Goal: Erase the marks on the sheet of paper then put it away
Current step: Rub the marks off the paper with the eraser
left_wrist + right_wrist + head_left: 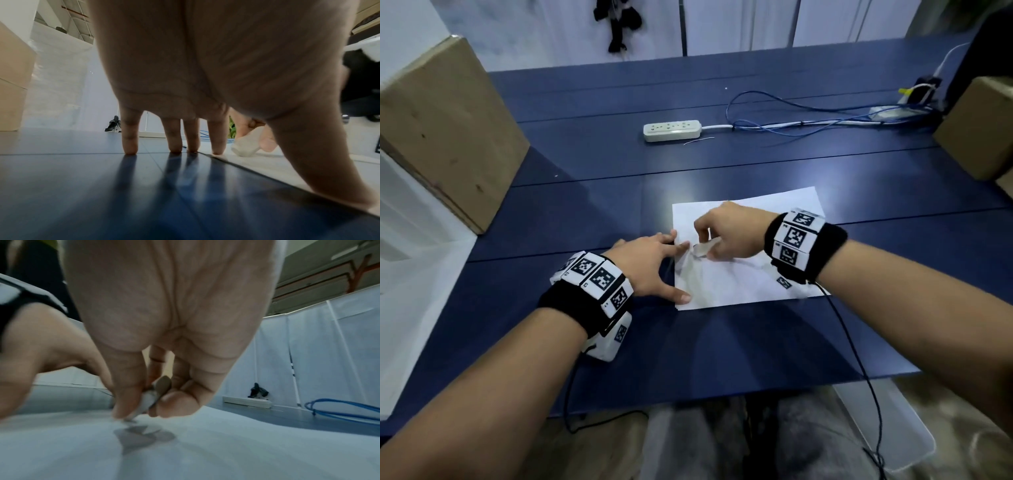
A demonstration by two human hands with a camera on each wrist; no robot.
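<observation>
A white sheet of paper (743, 281) lies on the blue table (619, 192), near its front edge. My right hand (726, 236) pinches a small white eraser (702, 248) and presses its tip on the sheet near the left edge. In the right wrist view the eraser (148, 400) touches the paper (226, 447) just above a dark smudge or shadow (139, 438). My left hand (650, 267) is spread flat, thumb and index fingertip on the sheet's left edge, the other fingers (129, 142) on the table. The left wrist view shows the eraser (244, 146) beyond them.
A cardboard box (445, 133) stands at the left, another box (976, 133) at the right. A white power strip (671, 130) and blue cables (791, 116) lie at the back. Wrist cables hang over the table's front edge.
</observation>
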